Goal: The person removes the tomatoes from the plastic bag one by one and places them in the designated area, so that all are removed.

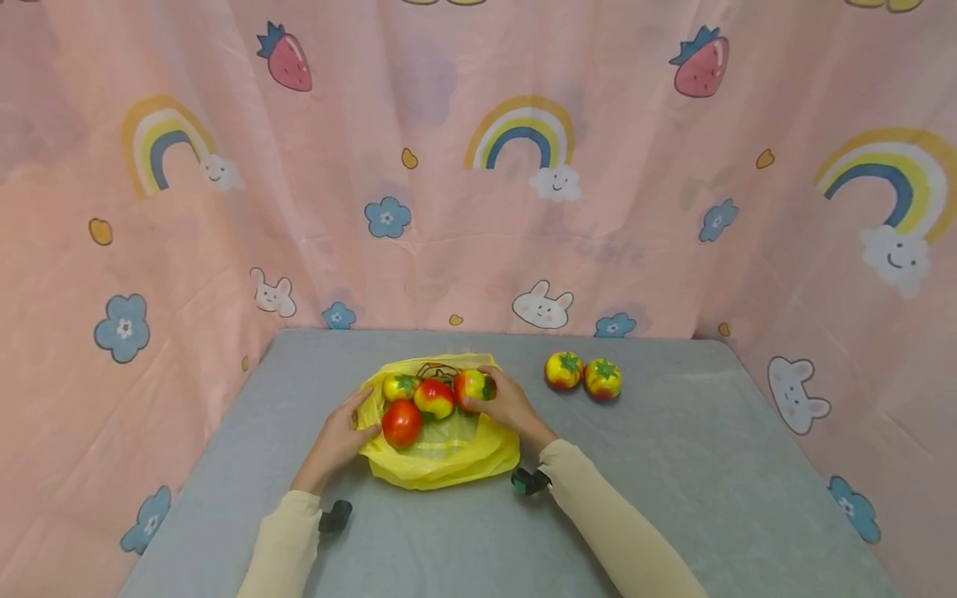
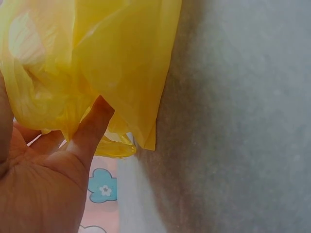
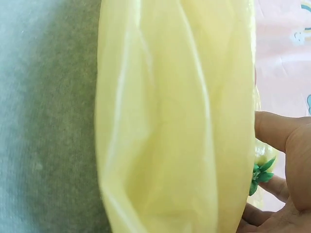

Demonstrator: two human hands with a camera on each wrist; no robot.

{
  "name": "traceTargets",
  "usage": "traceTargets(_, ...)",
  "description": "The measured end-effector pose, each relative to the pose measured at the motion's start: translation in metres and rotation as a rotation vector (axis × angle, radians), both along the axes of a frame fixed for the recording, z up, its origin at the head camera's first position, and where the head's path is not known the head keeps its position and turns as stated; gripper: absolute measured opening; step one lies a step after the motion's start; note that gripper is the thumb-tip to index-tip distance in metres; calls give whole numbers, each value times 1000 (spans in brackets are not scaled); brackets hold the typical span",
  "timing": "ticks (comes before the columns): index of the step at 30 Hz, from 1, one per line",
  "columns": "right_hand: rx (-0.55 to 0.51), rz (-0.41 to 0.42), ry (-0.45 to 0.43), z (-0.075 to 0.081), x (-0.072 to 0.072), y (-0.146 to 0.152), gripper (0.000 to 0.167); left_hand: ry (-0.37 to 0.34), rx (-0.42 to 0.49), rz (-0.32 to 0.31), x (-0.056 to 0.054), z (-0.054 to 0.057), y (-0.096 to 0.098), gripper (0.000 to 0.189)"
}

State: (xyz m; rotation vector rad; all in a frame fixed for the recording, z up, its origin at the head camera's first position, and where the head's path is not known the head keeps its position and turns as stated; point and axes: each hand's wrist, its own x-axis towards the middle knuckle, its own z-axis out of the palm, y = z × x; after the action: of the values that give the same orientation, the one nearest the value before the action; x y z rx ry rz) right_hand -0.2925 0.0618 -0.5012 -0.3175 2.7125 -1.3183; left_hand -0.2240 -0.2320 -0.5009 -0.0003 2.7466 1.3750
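Note:
A yellow plastic bag (image 1: pixel 478 453) lies spread on the table, its mouth facing up. Inside its opening show a red tomato (image 1: pixel 402 424), a red-and-yellow one (image 1: pixel 434 399), and a mostly yellow one (image 1: pixel 400 387) with a green leafy top. At the left side of the bag, my left hand (image 1: pixel 343 434) holds the plastic between thumb and fingers; the left wrist view shows the thumb against the bag (image 2: pixel 126 73). My right hand (image 1: pixel 511 404) grips another red-and-yellow tomato (image 1: pixel 468 387) at the bag's right rim. Its green leaves (image 3: pixel 262 172) show between the fingers in the right wrist view.
Two more yellow-and-red tomatoes, one (image 1: pixel 563 370) beside the other (image 1: pixel 602 379), sit on the grey table (image 1: pixel 710 473) right of the bag. A pink printed curtain (image 1: pixel 478 249) stands behind the table and along both sides.

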Motion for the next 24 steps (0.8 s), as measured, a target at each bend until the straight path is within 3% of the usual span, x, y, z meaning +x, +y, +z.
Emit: traceTargets(24, -123, -25, -2, 18, 18, -1, 64, 10, 23, 1, 0, 0, -3, 70)
